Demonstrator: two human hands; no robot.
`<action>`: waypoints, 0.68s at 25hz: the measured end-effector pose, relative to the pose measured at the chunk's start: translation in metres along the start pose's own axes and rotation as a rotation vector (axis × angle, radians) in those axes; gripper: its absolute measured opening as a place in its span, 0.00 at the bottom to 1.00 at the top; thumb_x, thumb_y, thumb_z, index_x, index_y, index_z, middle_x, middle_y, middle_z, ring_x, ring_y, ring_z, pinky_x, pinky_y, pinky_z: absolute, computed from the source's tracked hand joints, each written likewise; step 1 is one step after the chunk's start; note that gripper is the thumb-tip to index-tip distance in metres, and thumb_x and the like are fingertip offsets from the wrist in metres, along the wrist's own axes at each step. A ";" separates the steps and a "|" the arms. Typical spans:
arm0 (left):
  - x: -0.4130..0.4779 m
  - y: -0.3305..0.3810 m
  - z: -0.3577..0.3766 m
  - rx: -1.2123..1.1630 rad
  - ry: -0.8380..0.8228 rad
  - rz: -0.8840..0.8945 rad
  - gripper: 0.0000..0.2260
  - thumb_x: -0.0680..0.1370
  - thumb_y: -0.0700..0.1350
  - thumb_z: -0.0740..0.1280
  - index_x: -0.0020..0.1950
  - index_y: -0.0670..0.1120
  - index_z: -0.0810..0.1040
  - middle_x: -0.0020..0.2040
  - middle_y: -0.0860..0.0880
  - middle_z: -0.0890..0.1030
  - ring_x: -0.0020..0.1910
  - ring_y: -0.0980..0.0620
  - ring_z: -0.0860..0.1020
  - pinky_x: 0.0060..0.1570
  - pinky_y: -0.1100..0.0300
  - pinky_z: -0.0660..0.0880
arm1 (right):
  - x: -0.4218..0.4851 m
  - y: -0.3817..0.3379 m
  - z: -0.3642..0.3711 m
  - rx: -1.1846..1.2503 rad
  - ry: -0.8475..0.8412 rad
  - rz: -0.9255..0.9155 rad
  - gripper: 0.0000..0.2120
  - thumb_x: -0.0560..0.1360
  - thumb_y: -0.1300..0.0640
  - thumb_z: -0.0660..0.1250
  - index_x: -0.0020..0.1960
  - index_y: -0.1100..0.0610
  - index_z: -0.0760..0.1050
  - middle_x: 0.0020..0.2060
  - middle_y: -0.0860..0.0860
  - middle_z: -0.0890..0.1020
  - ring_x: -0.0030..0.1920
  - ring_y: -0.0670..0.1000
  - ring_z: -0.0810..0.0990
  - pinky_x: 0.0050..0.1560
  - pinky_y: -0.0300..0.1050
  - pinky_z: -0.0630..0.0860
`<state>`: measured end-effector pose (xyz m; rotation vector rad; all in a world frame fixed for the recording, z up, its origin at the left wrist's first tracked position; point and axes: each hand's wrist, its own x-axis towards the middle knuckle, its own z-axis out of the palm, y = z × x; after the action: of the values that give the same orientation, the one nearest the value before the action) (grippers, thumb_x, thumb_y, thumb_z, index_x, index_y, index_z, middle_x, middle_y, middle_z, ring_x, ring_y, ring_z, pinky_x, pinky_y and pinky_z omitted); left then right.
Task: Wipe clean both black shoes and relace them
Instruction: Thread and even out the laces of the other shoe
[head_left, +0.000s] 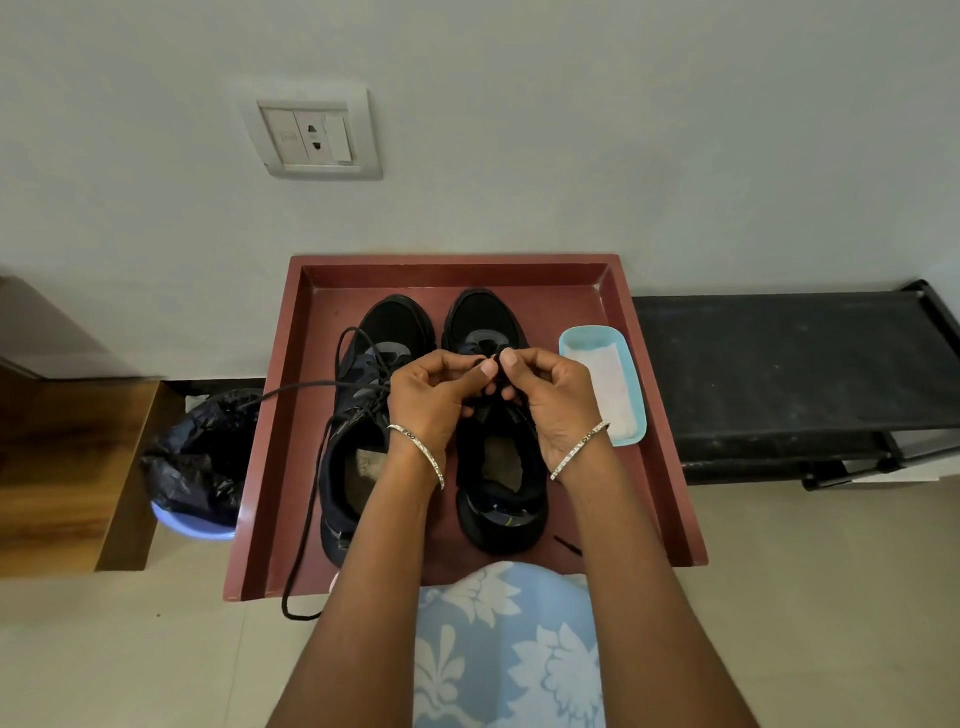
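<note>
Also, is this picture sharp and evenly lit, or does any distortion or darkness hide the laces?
Head view: sharp overall, soft even light, no glare; wide-angle bending splays the sides of the tray and tilts the wall socket; the lace pinched by the left hand and right hand blends into the black right shoe, so its path is hard to read.

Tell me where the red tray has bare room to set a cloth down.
Free on the red tray: the far strip beyond the toes of the left shoe and right shoe, and the near right corner between the blue dish and near rim. A loose lace crosses the left strip. The left hand and right hand crowd the middle.
</note>
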<state>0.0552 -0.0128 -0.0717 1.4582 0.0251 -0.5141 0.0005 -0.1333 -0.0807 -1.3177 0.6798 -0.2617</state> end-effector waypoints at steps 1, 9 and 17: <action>0.001 -0.001 0.000 0.051 -0.014 0.061 0.06 0.72 0.40 0.76 0.46 0.40 0.83 0.39 0.43 0.83 0.37 0.53 0.81 0.33 0.63 0.74 | 0.001 0.001 0.003 -0.006 0.030 0.016 0.04 0.78 0.59 0.71 0.47 0.59 0.84 0.35 0.54 0.82 0.34 0.48 0.77 0.48 0.48 0.80; 0.005 -0.002 0.001 0.580 -0.087 0.549 0.05 0.73 0.31 0.72 0.42 0.39 0.79 0.42 0.51 0.85 0.43 0.65 0.81 0.45 0.71 0.77 | 0.011 0.001 0.007 -0.020 0.141 0.106 0.06 0.77 0.65 0.69 0.46 0.58 0.83 0.38 0.56 0.84 0.30 0.48 0.75 0.37 0.41 0.76; 0.007 -0.008 0.006 0.457 -0.031 0.237 0.04 0.76 0.40 0.71 0.46 0.43 0.76 0.43 0.45 0.83 0.44 0.49 0.82 0.47 0.58 0.79 | 0.006 -0.014 0.001 -0.027 0.093 -0.021 0.09 0.75 0.68 0.66 0.46 0.55 0.81 0.40 0.54 0.83 0.42 0.51 0.83 0.43 0.43 0.80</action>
<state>0.0572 -0.0211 -0.0805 1.8690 -0.3043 -0.3596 0.0089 -0.1397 -0.0689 -1.3457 0.7502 -0.3332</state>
